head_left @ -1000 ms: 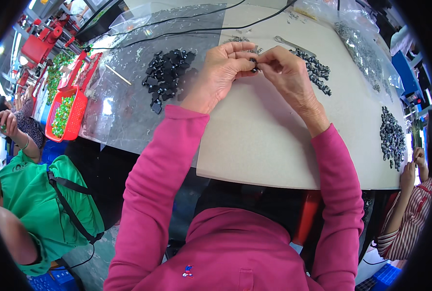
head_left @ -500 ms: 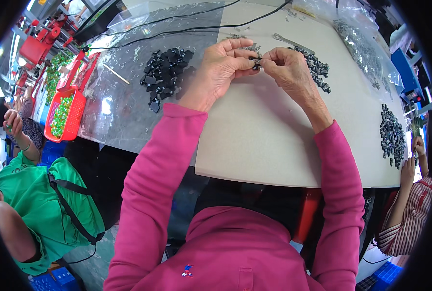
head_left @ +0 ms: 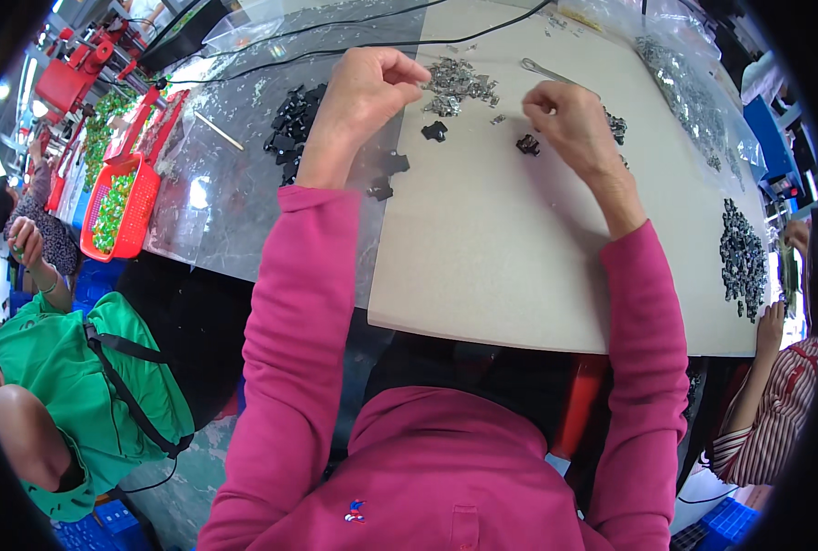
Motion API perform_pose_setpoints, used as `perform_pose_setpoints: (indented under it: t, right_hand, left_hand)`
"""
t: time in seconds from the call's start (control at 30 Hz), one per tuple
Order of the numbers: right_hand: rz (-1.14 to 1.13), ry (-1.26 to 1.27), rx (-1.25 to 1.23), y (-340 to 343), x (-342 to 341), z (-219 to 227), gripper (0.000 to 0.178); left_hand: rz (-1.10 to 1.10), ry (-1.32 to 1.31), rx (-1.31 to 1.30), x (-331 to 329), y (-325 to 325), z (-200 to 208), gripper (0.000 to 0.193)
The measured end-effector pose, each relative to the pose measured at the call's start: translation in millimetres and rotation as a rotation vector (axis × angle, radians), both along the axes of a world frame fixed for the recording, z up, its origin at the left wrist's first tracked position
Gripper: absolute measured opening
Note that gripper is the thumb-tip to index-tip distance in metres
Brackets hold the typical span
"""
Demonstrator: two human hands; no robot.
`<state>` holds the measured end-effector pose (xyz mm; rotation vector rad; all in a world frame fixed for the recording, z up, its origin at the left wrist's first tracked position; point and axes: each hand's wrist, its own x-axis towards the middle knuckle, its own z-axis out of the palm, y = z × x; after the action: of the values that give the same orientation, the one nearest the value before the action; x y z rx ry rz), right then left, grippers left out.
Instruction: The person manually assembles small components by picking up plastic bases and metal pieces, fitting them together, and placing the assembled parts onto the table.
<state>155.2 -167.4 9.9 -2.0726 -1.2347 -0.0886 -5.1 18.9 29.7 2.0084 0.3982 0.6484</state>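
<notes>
My left hand (head_left: 367, 96) hovers between a pile of flat black plastic pieces (head_left: 294, 124) and a heap of small silver metal clips (head_left: 459, 83). Its fingers are bent, thumb a little apart from them, and nothing shows between them. My right hand (head_left: 569, 124) is curled with thumb and fingertips together; no thing is visible in it. Just below its fingertips is a small dark part (head_left: 527, 144), apart from the hand. A single black piece (head_left: 434, 131) lies below the clips. Behind my right hand a pile of dark assembled parts (head_left: 616, 127) is partly hidden.
Long metal tweezers or a similar tool (head_left: 547, 70) lie beyond my right hand. Another dark pile (head_left: 742, 260) and a plastic bag of metal parts (head_left: 680, 96) are at right. At left stands a red basket (head_left: 140, 216). Black cables (head_left: 335, 52) cross the table; co-workers sit on both sides.
My hands were together holding a small black part; now they are apart. The left has moved left, the right slightly right. A dark part now shows beneath the right hand, let go.
</notes>
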Motion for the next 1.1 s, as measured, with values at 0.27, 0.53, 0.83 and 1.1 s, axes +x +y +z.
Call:
perform_pose_setpoints:
  t: [0.27,0.53,0.83,1.1]
  right_hand:
    - [0.077,-0.359,-0.072,21.6,-8.2,-18.9,0.012]
    - [0.092,-0.387,0.04,20.1,-8.7,-20.8,0.013]
    - [0.075,0.339,0.229,10.7,-34.7,7.2,0.019]
    - [0.148,-0.057,0.327,14.4,-40.1,-4.3,0.012]
  left_hand:
    - [-0.086,0.203,0.23,-3.2,1.4,-4.9,0.014]
    - [-0.099,0.371,0.461,3.1,-23.3,-6.9,0.014]
    - [-0.1,0.056,-0.016,10.1,-27.3,-10.0,0.016]
    - [-0.191,-0.097,-0.082,17.0,-38.0,-12.7,0.028]
